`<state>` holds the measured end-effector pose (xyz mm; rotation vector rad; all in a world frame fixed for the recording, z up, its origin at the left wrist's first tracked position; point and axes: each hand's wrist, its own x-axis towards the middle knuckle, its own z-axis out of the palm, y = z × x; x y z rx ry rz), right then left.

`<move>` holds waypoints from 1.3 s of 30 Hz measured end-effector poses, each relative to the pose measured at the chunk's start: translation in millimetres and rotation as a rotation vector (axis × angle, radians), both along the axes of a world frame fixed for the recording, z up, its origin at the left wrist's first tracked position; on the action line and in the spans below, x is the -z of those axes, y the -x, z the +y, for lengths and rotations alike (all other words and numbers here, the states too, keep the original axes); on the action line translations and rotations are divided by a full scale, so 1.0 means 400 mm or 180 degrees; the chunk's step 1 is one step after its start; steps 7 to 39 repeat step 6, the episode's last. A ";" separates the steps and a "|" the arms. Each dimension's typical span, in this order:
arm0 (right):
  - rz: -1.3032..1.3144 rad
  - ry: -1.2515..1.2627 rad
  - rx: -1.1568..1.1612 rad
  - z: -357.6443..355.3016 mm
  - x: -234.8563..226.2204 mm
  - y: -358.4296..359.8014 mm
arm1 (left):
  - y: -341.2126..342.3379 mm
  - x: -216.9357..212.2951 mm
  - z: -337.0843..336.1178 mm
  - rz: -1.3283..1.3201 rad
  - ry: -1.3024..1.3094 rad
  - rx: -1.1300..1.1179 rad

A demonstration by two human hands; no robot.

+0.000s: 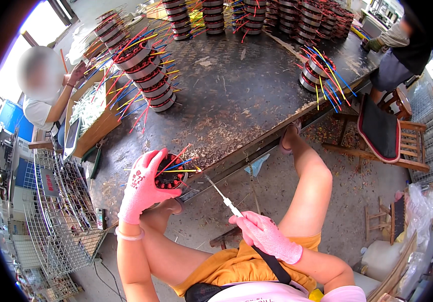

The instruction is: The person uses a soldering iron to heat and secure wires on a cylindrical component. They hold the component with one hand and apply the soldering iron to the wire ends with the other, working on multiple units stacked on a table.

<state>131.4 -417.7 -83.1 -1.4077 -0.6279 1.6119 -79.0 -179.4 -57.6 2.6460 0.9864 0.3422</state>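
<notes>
My left hand [140,187], in a pink glove, is wrapped round a motor stator [170,180] at the table's near edge. Red windings show inside the stator, and red, blue and yellow lead wires [177,170] stick out of it to the right. Gloved in pink too, my right hand [268,235] is closed on the pale handle of a slim rod-shaped tool [219,191]. The tool's thin tip points at the wire ends, where a small bright orange spot shows. Whether tip and wires touch, I cannot tell.
Stator stacks with loose wires stand on the dark table [216,95]: one stack [148,80] left, another [314,75] right, several behind. A person [40,90] sits left by a box of white pieces [88,110]; another [398,50] works far right. Wire racks [60,211] and a chair [380,128] flank me.
</notes>
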 end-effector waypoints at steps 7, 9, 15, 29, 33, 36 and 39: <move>-0.0008 -0.0006 0.0000 -0.003 0.023 0.000 | -0.001 -0.005 0.001 0.0010 0.0034 0.0033; -0.0008 -0.0006 0.0000 -0.003 0.023 0.000 | -0.001 -0.005 0.001 0.0010 0.0034 0.0033; -0.0008 -0.0006 0.0000 -0.003 0.023 0.000 | -0.001 -0.005 0.001 0.0010 0.0034 0.0033; -0.0008 -0.0006 0.0000 -0.003 0.023 0.000 | -0.001 -0.005 0.001 0.0010 0.0034 0.0033; -0.0008 -0.0006 0.0000 -0.003 0.023 0.000 | -0.001 -0.005 0.001 0.0010 0.0034 0.0033; -0.0008 -0.0006 0.0000 -0.003 0.023 0.000 | -0.001 -0.005 0.001 0.0010 0.0034 0.0033; -0.0008 -0.0006 0.0000 -0.003 0.023 0.000 | -0.001 -0.005 0.001 0.0010 0.0034 0.0033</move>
